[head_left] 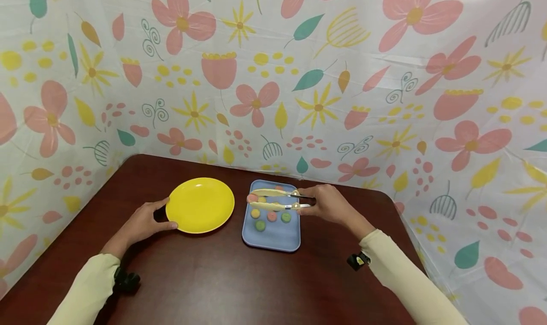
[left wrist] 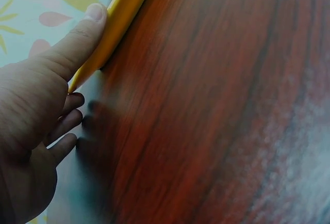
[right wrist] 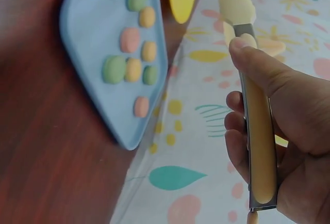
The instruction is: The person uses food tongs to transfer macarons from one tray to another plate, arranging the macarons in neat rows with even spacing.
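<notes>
At nine o'clock from the blue tray, the left hand pinches the yellow plate, probably to steady it, while at three the right hand grips tongs nipping a pink macaron at ten.

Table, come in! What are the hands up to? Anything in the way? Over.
Left hand holds yellow plate by the rim. Right hand grips tongs over blue tray, pink piece in them. No obstacle seen between tray and plate.
</notes>
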Tool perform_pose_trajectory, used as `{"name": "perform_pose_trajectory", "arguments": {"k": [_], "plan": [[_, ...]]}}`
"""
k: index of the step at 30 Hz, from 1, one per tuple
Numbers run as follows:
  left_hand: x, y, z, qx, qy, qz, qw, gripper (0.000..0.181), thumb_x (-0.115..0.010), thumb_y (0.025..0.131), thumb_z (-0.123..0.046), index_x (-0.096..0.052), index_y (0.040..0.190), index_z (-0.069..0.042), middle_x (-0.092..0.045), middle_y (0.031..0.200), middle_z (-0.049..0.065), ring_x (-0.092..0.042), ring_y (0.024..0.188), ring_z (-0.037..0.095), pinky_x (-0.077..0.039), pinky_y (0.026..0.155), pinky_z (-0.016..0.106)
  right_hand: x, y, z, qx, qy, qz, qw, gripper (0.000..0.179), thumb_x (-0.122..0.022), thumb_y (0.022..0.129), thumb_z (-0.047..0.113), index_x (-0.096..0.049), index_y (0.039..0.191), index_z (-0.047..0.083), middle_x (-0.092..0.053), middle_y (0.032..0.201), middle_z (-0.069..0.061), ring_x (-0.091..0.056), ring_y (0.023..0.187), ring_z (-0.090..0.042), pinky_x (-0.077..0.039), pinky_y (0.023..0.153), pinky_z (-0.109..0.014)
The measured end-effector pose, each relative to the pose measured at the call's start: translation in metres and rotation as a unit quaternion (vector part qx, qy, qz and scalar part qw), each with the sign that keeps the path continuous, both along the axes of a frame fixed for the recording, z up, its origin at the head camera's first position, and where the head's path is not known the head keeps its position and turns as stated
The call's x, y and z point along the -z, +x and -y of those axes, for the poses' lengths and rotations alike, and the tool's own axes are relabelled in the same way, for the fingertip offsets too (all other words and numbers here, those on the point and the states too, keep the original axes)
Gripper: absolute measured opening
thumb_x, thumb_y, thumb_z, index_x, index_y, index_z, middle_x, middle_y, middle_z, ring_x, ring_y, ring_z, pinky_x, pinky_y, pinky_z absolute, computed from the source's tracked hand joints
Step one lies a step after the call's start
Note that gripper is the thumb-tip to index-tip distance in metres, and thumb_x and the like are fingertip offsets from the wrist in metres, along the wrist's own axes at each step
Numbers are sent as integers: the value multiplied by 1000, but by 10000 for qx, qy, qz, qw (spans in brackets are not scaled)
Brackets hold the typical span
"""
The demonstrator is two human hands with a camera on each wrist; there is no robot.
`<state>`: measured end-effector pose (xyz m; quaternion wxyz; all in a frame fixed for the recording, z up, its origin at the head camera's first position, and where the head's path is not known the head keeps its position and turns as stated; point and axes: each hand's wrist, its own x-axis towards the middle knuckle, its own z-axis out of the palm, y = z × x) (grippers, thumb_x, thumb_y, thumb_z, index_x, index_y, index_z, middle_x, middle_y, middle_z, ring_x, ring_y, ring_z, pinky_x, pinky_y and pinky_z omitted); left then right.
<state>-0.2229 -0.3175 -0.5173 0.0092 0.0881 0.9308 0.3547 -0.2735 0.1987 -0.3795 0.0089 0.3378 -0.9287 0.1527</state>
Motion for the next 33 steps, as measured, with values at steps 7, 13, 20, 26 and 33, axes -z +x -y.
{"name": "perform_pose_trajectory", "arguments": {"k": [7, 13, 20, 26, 33], "plan": [[1, -1, -1, -46, -53, 38, 10000, 112, -80, 79, -62, -35, 155, 7, -44, 152, 31, -42, 139, 51, -39, 107, 69, -5, -16, 19, -101, 116, -77, 9999, 62, -84, 85, 40, -67, 136, 9, -76, 113, -10, -48, 55, -3, -41, 55, -24], [0, 0, -1, -74, -55, 61, 9999, 113, -80, 78, -63, -36, 155, 6, -45, 152, 30, -42, 139, 50, -39, 107, 69, -7, -27, 39, -276, 302, -169, 9990, 64, -83, 85, 43, -67, 137, 10, -78, 104, -9, -60, 63, -10, -49, 59, -27], [-1, 0, 0, -122, -44, 53, 9999, 112, -80, 78, -64, -36, 156, 3, -46, 152, 30, -43, 139, 50, -39, 107, 70, -7, -43, 63, -246, 406, -12, 9989, 63, -83, 85, 41, -65, 139, 12, -78, 107, -7, -60, 62, -8, -49, 61, -30], [-2, 0, 1, -170, -63, 106, 9998, 112, -79, 78, -64, -35, 156, 2, -44, 152, 31, -41, 139, 51, -38, 107, 71, -3, -56, 87, -443, 345, -182, 9983, 60, -84, 84, 41, -69, 136, 15, -77, 114, -6, -59, 67, -8, -48, 65, -30], [1, 1, 1, -163, -59, 120, 9998, 112, -79, 78, -64, -36, 156, 3, -46, 151, 30, -42, 138, 51, -39, 107, 70, 11, -67, 112, -658, 504, -465, 9955, 57, -85, 83, 43, -72, 131, 16, -77, 106, -2, -53, 63, -9, -42, 59, -26]]}}
